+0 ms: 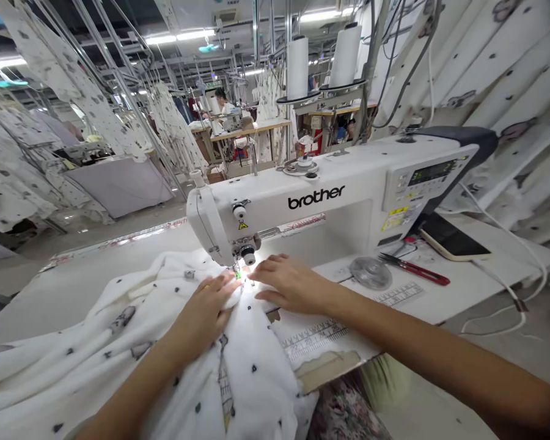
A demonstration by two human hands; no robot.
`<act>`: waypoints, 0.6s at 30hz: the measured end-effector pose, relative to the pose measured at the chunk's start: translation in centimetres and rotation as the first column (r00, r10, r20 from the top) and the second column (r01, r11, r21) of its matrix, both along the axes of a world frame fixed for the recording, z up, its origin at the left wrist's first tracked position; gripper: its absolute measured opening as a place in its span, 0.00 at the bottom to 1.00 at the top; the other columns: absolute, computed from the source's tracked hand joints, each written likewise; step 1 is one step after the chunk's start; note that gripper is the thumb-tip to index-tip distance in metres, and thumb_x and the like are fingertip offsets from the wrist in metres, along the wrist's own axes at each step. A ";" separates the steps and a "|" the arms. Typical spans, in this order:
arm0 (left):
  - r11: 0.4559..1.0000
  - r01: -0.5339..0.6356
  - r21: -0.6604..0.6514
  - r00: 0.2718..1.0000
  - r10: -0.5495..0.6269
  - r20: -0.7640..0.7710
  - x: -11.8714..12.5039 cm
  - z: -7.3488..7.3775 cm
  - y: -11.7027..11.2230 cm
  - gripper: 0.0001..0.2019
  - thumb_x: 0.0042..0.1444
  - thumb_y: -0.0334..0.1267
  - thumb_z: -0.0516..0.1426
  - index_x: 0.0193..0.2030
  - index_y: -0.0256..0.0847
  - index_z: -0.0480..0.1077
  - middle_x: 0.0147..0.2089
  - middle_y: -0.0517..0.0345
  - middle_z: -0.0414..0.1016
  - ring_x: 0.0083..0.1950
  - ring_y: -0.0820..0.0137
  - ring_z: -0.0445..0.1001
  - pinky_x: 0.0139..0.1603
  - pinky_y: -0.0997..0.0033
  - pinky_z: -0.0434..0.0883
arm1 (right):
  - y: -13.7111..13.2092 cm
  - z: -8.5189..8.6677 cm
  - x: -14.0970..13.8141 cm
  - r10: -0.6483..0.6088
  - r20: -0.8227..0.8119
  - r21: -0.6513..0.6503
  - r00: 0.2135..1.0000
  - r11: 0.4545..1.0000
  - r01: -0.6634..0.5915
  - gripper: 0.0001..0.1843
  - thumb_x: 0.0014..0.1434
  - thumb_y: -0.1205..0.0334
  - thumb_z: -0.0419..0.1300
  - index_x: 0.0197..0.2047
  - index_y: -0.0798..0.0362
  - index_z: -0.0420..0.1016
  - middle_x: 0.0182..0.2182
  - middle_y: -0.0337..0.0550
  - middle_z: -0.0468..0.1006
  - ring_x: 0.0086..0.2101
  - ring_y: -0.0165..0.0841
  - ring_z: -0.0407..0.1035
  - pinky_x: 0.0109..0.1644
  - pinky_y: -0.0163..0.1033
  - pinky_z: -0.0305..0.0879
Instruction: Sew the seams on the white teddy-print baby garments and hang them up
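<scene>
The left hand (205,316) and right hand (288,284) lie flat and apart on the white spotty cloth (252,379) by the sewing machine's needle (236,269), and a finger that slips too close could get poked.

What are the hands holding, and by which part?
Neither hand grips anything: the left hand and right hand lie flat on the white fabric beside the needle.

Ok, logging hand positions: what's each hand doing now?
Left hand: open, flat on the white printed fabric.
Right hand: open, resting on the fabric by the needle.
</scene>
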State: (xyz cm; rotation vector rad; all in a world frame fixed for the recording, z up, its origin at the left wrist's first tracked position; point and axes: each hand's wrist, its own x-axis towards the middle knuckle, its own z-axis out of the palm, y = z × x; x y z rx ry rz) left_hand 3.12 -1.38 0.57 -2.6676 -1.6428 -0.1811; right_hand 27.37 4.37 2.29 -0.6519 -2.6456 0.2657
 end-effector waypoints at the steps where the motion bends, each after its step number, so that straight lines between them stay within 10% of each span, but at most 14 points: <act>1: 1.000 -0.008 0.004 1.000 0.008 0.005 -0.1 0.1 -0.7 0.25 0.61 0.29 0.48 0.65 0.44 0.62 0.68 0.52 0.64 0.70 0.57 0.59 0.68 0.47 0.60 | -1.3 0.3 0.8 -0.002 -0.044 -0.020 0.999 1.000 0.002 0.18 0.67 0.56 0.57 0.55 0.57 0.72 0.45 0.51 0.77 0.45 0.40 0.70 0.50 0.45 0.65; 7: 0.966 -0.180 0.185 0.966 0.138 0.217 1.1 -1.1 -7.8 0.27 0.66 0.40 0.50 0.71 0.48 0.51 0.72 0.51 0.55 0.73 0.57 0.51 0.69 0.45 0.57 | -12.9 -4.1 6.7 -0.076 -0.500 -0.008 0.863 0.996 0.083 0.13 0.67 0.58 0.55 0.52 0.53 0.73 0.36 0.48 0.80 0.35 0.35 0.74 0.40 0.37 0.69; 11: 0.962 -0.239 0.130 0.950 0.204 0.237 2.0 -2.7 -9.5 0.28 0.66 0.41 0.49 0.72 0.49 0.49 0.74 0.48 0.50 0.73 0.53 0.49 0.66 0.41 0.60 | -17.4 -9.6 7.7 -0.381 -0.510 -0.315 0.771 0.917 0.245 0.11 0.62 0.63 0.60 0.48 0.51 0.76 0.34 0.46 0.82 0.33 0.34 0.77 0.38 0.32 0.72; 15: 0.973 -0.201 0.112 0.977 0.190 0.101 2.2 -3.5 -7.5 0.23 0.64 0.37 0.50 0.66 0.48 0.61 0.71 0.42 0.54 0.71 0.47 0.53 0.61 0.34 0.62 | -18.1 -12.0 5.4 -0.624 -0.289 -0.835 0.726 0.535 0.128 0.24 0.60 0.44 0.60 0.48 0.56 0.79 0.42 0.52 0.81 0.42 0.44 0.76 0.46 0.42 0.74; 18: 0.974 -0.206 0.090 0.975 0.197 0.105 1.5 -2.8 -5.3 0.21 0.62 0.33 0.49 0.61 0.45 0.66 0.69 0.42 0.57 0.71 0.48 0.55 0.60 0.37 0.64 | -18.5 -12.2 2.6 -0.665 -0.241 -0.966 0.707 0.234 -0.109 0.31 0.54 0.36 0.63 0.41 0.58 0.81 0.37 0.51 0.81 0.40 0.45 0.75 0.46 0.45 0.72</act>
